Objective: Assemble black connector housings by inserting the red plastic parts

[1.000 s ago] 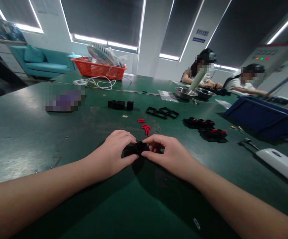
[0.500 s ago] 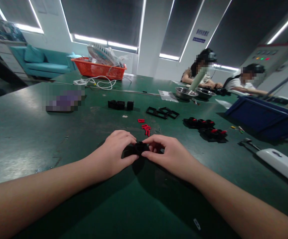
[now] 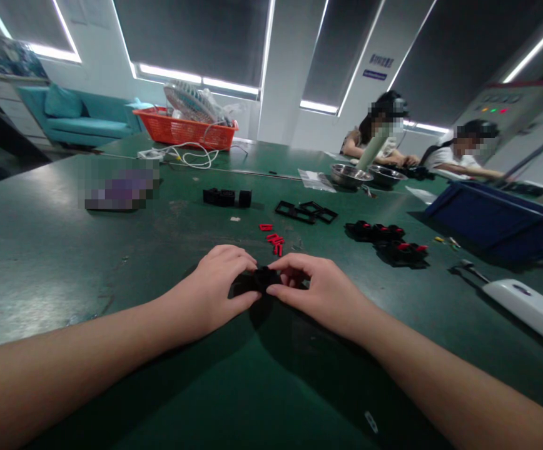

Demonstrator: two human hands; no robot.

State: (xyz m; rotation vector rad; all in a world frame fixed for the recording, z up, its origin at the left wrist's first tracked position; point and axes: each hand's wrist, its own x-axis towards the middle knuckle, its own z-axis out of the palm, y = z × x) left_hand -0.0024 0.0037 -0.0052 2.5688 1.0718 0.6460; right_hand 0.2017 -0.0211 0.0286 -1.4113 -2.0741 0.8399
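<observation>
Between my two hands is a small black plastic part [image 3: 264, 278], low over the green table; its details are lost in shadow. My left hand [image 3: 219, 281] grips its left side between thumb and fingers. From the right, my right hand [image 3: 313, 282] pinches the same part, its other fingers curled in. Just beyond my fingertips lie several small red clips [image 3: 275, 239]. Farther off are black rectangular frames [image 3: 296, 212] and black blocks [image 3: 227, 197]. To the right, black assemblies with red inserts [image 3: 375, 230] rest on the table.
A white electric screwdriver-like tool [image 3: 529, 306] and a blue bin [image 3: 492, 219] are at the right. An orange basket [image 3: 189, 130], white cable [image 3: 196, 156] and blurred purple item [image 3: 121, 189] stand farther left. Metal bowls [image 3: 352, 176] sit near two people [image 3: 379, 140] across the table.
</observation>
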